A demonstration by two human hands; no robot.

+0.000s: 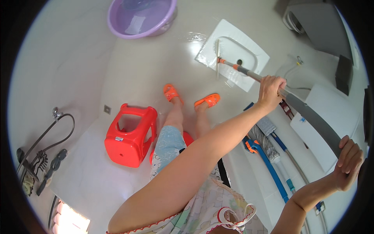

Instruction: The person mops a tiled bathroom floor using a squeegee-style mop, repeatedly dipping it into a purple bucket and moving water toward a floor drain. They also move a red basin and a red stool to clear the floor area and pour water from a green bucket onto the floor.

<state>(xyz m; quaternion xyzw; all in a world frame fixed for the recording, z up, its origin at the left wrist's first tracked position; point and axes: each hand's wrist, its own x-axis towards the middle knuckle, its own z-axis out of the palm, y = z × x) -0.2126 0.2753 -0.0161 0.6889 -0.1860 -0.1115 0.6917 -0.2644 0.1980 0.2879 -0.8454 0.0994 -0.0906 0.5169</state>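
My left hand (270,91) is closed around the metal shaft of a long-handled floor squeegee (254,75). Higher up, my right hand (349,163) grips the same tool by its thick grey handle, close to the top end. Away from me the shaft slants down to an orange joint, where a thin pale blade (217,58) is seen edge-on. This blade lies across the left part of a white squat toilet pan (233,33), whose dark drain hole shows beside the shaft. Water glistens on the pan's left side and on the tiled floor (146,67) near it.
A purple basin (143,35) stands at the far wall. Left of my legs is a red plastic stool (124,149), beside a floor drain (107,109). Several mops and brushes (264,143) lean at right near a white cabinet (318,125). A shower hose (71,125) hangs at left.
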